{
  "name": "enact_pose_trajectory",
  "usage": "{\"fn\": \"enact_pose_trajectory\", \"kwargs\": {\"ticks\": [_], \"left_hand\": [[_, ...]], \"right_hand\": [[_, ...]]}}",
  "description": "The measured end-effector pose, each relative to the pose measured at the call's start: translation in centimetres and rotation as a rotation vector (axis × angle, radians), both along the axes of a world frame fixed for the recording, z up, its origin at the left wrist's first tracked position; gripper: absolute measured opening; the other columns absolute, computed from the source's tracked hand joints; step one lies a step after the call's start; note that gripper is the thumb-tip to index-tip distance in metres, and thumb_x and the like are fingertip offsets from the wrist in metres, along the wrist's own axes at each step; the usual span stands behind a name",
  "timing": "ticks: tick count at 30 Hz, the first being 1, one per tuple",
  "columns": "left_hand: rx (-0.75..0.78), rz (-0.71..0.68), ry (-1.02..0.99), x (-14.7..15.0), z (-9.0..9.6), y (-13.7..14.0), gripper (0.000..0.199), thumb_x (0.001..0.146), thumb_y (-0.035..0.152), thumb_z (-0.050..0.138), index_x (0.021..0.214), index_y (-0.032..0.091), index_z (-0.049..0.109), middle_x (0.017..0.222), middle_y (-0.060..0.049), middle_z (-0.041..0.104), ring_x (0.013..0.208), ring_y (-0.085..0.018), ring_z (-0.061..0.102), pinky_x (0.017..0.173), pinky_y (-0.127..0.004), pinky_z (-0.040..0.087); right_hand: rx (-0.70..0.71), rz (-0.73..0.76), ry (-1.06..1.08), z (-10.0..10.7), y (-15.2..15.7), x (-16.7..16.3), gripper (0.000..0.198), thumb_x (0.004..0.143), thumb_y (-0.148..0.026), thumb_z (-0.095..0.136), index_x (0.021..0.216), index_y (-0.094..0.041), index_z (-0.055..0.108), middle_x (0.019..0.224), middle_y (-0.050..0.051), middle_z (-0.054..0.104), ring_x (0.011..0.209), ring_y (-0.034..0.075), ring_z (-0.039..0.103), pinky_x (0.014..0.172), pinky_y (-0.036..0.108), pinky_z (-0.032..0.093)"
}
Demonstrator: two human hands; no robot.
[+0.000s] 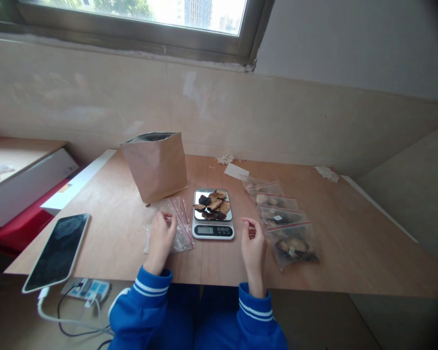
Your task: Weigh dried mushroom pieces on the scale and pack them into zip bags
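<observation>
Brown slices (214, 204) on scale (213, 231) between left hand (162, 239), grip unclear, and right hand (253, 244), loosely curled.

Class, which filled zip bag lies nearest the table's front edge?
The zip bag beside the right hand; the others lie behind it, toward the wall.

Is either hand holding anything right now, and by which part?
The right hand shows nothing held, loosely curled beside the scale. The left hand is over the clear bags; whether it grips one cannot be told.

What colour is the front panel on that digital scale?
The front panel is black, with a grey display at left; the head view shows it best.
</observation>
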State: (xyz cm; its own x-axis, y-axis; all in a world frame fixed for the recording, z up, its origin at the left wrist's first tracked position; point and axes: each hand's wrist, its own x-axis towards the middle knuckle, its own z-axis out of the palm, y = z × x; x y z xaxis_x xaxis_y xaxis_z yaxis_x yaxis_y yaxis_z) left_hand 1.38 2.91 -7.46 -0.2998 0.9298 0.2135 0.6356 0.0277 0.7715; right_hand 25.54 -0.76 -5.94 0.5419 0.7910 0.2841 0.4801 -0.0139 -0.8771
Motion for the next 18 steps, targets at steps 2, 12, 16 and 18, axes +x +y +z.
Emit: {"fn": "enact_pose_trajectory", "kwargs": {"ticks": [2, 12, 16, 18], "left_hand": [[-0.056, 0.001, 0.146, 0.8, -0.9, -0.2, 0.021, 0.085, 0.040, 0.051, 0.080, 0.020, 0.049, 0.077, -0.006, 0.057, 0.077, -0.024, 0.058, 0.073, -0.039, 0.046], [-0.193, -0.012, 0.589, 1.8, -0.1, -1.0, 0.022, 0.088, 0.032, 0.045, 0.078, 0.017, 0.058, 0.086, -0.012, 0.058, 0.083, -0.028, 0.055, 0.071, -0.038, 0.039], [-0.132, -0.034, 0.465, 1.3, -0.2, -0.9, 0.021, 0.088, 0.026, 0.042, 0.072, 0.019, 0.053, 0.075, -0.007, 0.056, 0.073, -0.023, 0.053, 0.068, -0.034, 0.037], [-0.058, -0.072, 0.332, 1.2, 0.2, -1.0, 0.024, 0.089, 0.025, 0.040, 0.066, 0.021, 0.045, 0.068, -0.004, 0.053, 0.067, -0.020, 0.049, 0.065, -0.032, 0.036]], "right_hand": [[0.005, 0.023, -0.004, 0.1, -0.1, 0.1, 0.034, 0.090, -0.044, 0.047, 0.093, -0.015, 0.065, 0.090, 0.011, 0.069, 0.069, 0.019, 0.058, 0.068, 0.032, 0.046], [0.010, 0.176, -0.019, 0.8, -0.5, -0.7, 0.032, 0.092, -0.042, 0.044, 0.095, -0.017, 0.065, 0.094, 0.010, 0.068, 0.075, 0.020, 0.059, 0.071, 0.033, 0.048], [-0.008, 0.313, 0.023, 1.5, -0.8, -1.8, 0.028, 0.093, -0.040, 0.044, 0.095, -0.019, 0.064, 0.092, 0.008, 0.068, 0.077, 0.019, 0.061, 0.071, 0.030, 0.048], [-0.033, 0.393, 0.068, 1.8, -0.9, -2.9, 0.028, 0.094, -0.040, 0.045, 0.096, -0.019, 0.063, 0.091, 0.006, 0.068, 0.076, 0.018, 0.062, 0.070, 0.028, 0.048]]}}
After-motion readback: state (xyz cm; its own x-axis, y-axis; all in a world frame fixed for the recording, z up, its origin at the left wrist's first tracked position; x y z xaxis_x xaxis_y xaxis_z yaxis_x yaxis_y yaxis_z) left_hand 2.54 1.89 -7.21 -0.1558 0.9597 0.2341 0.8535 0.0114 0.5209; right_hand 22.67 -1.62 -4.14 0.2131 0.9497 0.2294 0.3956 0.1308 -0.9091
